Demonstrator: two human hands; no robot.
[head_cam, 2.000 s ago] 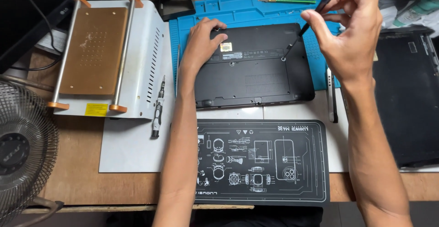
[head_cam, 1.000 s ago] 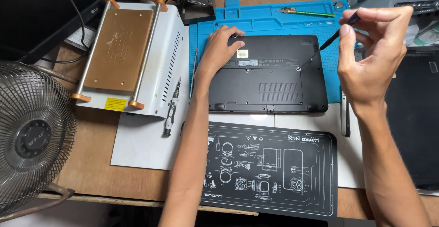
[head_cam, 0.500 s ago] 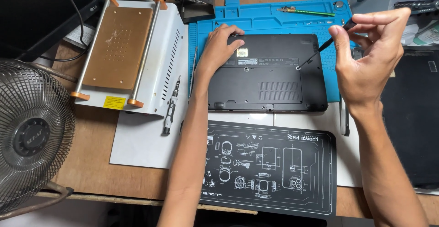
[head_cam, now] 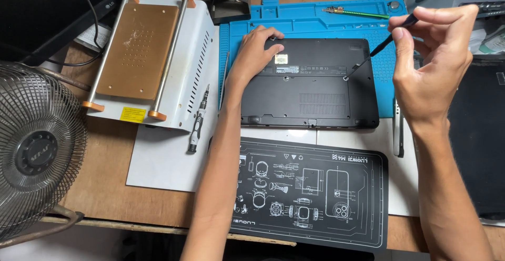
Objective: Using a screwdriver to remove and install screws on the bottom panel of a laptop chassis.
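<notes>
- Fan (head_cam: 37, 153) at far left; white heating station (head_cam: 158, 56) beside it, a yellow rectangular sticker (head_cam: 132, 115) at its near edge.
- Spare screwdriver (head_cam: 197, 121) lies by the station, untouched.
- Left hand (head_cam: 255, 53) rests flat, fingers spread, on the black laptop (head_cam: 315, 90), which lies underside up on the blue mat (head_cam: 310, 16).
- Small gold label (head_cam: 283, 58) and white strip label (head_cam: 297, 69) sit on the laptop's base.
- Right hand (head_cam: 431, 64) pinches a black screwdriver (head_cam: 384, 43); compared with two seconds ago, its tip has lowered to a screw hole (head_cam: 345, 78), probably seated, so that screw is being worked.

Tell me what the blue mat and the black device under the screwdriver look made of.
Blue mat: probably silicone or rubber, matte, with moulded ridges and compartments. Black device: likely plastic shell, matte dark finish, vent slots and a screw hole where the screwdriver tip rests.
</notes>
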